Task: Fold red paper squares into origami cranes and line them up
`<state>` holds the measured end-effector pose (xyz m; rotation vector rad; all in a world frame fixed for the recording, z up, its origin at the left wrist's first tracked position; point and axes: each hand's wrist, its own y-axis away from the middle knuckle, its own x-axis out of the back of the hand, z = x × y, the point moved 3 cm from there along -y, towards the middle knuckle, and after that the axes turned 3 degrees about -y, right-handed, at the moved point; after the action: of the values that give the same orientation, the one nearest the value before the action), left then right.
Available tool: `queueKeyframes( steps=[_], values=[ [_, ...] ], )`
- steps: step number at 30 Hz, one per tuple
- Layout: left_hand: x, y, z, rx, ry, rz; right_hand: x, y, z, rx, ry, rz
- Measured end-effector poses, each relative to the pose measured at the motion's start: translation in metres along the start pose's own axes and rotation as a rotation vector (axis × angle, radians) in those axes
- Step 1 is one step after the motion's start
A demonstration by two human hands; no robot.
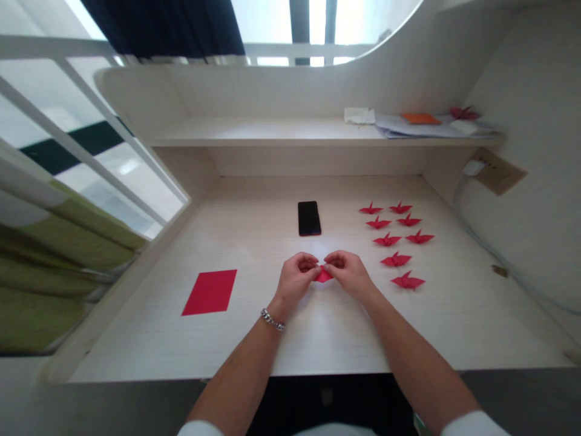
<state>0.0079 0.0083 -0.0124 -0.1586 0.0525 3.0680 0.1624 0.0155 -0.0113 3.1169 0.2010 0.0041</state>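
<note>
Head view: pale surface point(338, 345) below a shelf point(272, 128)
Left hand point(296, 278): pinching one side of a folded red paper point(324, 276)
Right hand point(349, 272): pinching its other side
Folded red paper: between both hands
Phone point(309, 218): lying beyond the hands
Red sheet point(209, 292): flat, to their left
Red paper cranes point(387, 241): eight, to their right

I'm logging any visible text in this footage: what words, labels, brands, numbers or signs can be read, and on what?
No text can be read anywhere.
Phone: dark screen, no lettering visible.
Papers on the shelf: too blurred to tell if printed.
Socket plate: any markings too small to read.
Folded red paper: no lettering shows.
</note>
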Motion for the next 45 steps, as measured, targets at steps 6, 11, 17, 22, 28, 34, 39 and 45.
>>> queueKeyframes(
  steps=[6, 11, 17, 22, 28, 34, 39, 45],
  values=[
    [0.003, 0.0, -0.004, 0.0, -0.041, -0.017, -0.003, 0.002, 0.003, -0.014, -0.046, -0.068],
    [0.003, 0.0, -0.001, 0.059, 0.011, -0.056, 0.0, 0.0, 0.004, -0.025, -0.089, -0.055],
    [0.001, 0.002, 0.005, 0.079, 0.001, -0.051, 0.004, 0.0, 0.003, -0.029, -0.077, -0.078],
    [0.003, 0.001, 0.003, 0.07, -0.013, -0.017, 0.005, -0.001, 0.003, 0.01, 0.006, -0.087],
    [0.006, 0.001, 0.005, -0.131, -0.161, 0.203, 0.004, 0.005, -0.012, 0.325, 0.365, 0.194],
    [-0.006, 0.012, 0.019, -0.287, -0.431, 0.115, -0.01, 0.0, -0.002, 0.125, 0.04, 0.031],
    [-0.009, 0.011, 0.017, -0.311, -0.467, 0.022, -0.003, -0.006, 0.006, 0.041, -0.073, 0.09],
    [0.006, 0.007, 0.021, -0.302, -0.487, 0.184, 0.004, -0.007, 0.008, -0.027, 0.003, 0.083]
  ],
)
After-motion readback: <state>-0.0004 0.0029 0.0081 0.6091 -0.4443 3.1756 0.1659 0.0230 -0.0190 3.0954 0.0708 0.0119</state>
